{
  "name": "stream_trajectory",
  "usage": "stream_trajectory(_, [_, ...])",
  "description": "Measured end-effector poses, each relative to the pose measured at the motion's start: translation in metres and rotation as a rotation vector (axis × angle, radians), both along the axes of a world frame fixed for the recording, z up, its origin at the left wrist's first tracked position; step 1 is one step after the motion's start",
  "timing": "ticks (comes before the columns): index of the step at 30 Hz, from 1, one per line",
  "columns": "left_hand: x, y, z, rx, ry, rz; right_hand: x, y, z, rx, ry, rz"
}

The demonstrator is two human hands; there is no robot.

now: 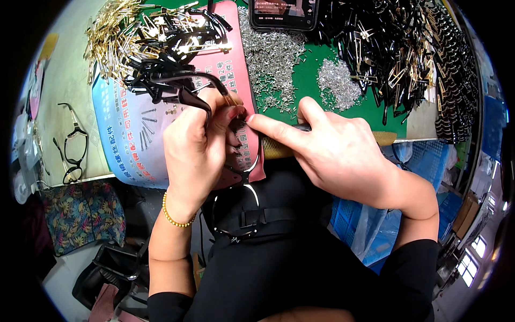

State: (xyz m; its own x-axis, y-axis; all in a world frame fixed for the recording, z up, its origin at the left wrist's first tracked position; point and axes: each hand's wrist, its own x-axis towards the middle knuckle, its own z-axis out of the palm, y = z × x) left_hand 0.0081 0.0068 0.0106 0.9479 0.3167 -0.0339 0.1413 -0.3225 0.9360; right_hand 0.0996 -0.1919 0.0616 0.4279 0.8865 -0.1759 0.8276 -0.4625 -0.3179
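My left hand (185, 142), with a gold beaded bracelet at the wrist, is closed in a pinch on an eyeglass frame (258, 196). The frame's rims hang below the fingers, over my black clothing. A black temple arm (201, 77) sticks out past the top of this hand, up and to the left. My right hand (343, 153) is curled, its index fingertip touching the frame near the left thumb. Between its fingers shows a short dark stretch of a tool handle (304, 127); the rest is hidden by the hand. The hinge area lies behind my fingertips.
A pink and blue printed sheet (115, 129) carries heaped gold and black temple arms (177, 45). Piles of small silver screws (276, 59) and tiny metal parts (340, 80) lie on the green mat (314, 102). Behind are a phone (283, 15) and black temples (386, 48). Glasses (75, 142) lie left.
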Motion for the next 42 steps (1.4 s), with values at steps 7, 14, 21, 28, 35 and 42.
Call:
stream_trajectory(7, [0.0,-0.001,-0.001,-0.058,-0.018,0.017,-0.004,0.002,-0.006,0.053,-0.045,-0.025])
stream_trajectory(14, [-0.001,0.001,-0.003,-0.091,-0.005,0.0,-0.01,0.004,-0.007,0.033,-0.138,-0.02])
stream_trajectory(21, [-0.001,0.001,-0.002,-0.111,-0.002,0.005,-0.014,0.004,-0.013,0.071,-0.244,-0.008])
stream_trajectory(28, [-0.002,0.001,-0.002,-0.13,0.0,0.013,-0.02,0.006,-0.017,0.043,-0.331,-0.023])
stream_trajectory(35, [0.001,0.003,0.002,-0.108,-0.001,-0.036,-0.006,0.007,-0.016,0.084,-0.497,0.068])
stream_trajectory(42, [0.002,0.002,0.0,-0.081,-0.001,-0.032,0.009,0.01,-0.018,0.091,-0.444,0.126])
